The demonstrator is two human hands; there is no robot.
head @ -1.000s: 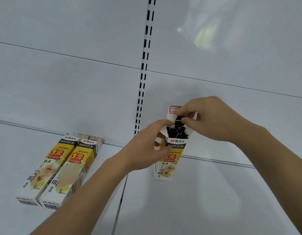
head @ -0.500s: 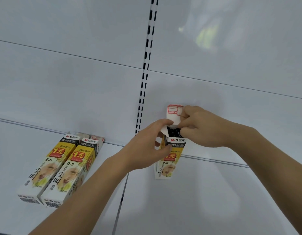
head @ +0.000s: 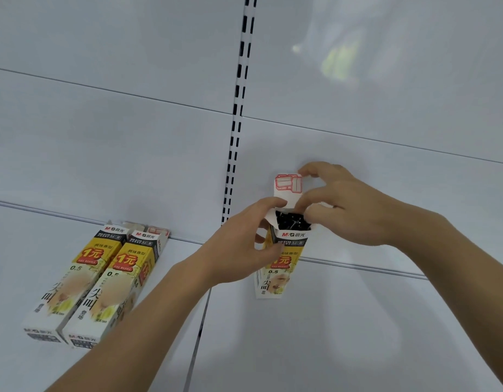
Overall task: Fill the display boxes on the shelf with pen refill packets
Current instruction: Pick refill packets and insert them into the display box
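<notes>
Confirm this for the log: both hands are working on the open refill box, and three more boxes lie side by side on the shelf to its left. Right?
Not quite. The head view shows two boxes lying side by side, not three. The rest holds: the left hand and right hand are both on the open refill box.

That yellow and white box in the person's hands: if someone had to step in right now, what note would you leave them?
Left hand: grips the upright yellow and white cardboard refill box by its side, steadying it on the white shelf.
Right hand: pinches the box's white top flap with red print, which stands open.
Done: box holds black refills; two matching boxes stand side by side at left.
Left: tuck or fold the flap, then probably line this box up with the others.
</notes>
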